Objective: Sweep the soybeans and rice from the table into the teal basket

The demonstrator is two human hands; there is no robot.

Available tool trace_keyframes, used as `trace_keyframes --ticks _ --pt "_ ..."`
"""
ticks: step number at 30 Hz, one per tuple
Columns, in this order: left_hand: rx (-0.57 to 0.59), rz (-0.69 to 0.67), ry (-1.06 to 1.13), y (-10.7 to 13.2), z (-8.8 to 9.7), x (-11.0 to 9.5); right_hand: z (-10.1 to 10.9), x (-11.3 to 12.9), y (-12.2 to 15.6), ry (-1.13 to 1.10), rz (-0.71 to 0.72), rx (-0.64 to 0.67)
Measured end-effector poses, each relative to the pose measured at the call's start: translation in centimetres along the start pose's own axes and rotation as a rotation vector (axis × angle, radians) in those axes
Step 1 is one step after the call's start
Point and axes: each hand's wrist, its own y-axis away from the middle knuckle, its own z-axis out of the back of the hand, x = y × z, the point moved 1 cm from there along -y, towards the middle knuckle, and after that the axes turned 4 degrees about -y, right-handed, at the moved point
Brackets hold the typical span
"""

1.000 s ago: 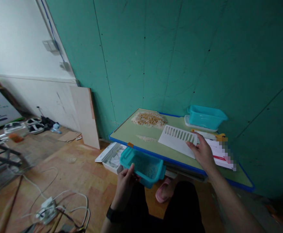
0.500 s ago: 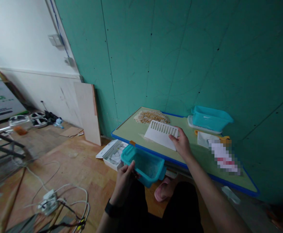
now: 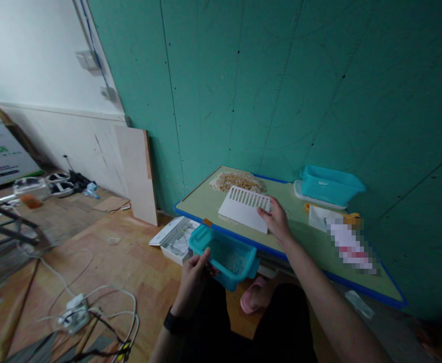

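Observation:
My left hand grips the near rim of a teal plastic bin held just below the front edge of a small green table with a blue border. White grains lie in the bin's bottom. My right hand holds the right edge of a white slotted plastic board lying flat on the table, over a thin line of white grains. A heap of mixed yellow and white grains sits at the table's far corner, just beyond the board.
A second teal bin on a white lid stands at the table's back right, with papers beside it. On the wooden floor lie an open white box, a power strip with cables, a leaning board and a pink slipper.
My right hand has slid the white slotted board leftward across the table, from the middle right to just before the grain heap. My left hand keeps the teal bin at the table's edge.

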Motion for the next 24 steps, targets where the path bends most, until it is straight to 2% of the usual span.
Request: trace_keyframes --ticks 7,14,24 --pt "0.040 -0.004 -0.032 0.1 0.0 0.9 -1.2 -0.3 -0.7 0.020 -0.010 0.028" --pt "0.023 0.011 0.026 -0.1 -0.1 0.5 -0.8 0.2 0.7 -0.051 -0.109 0.077" --pt "0.004 0.006 -0.026 0.1 -0.5 0.4 -1.2 1.0 2.4 -0.103 -0.140 0.068"
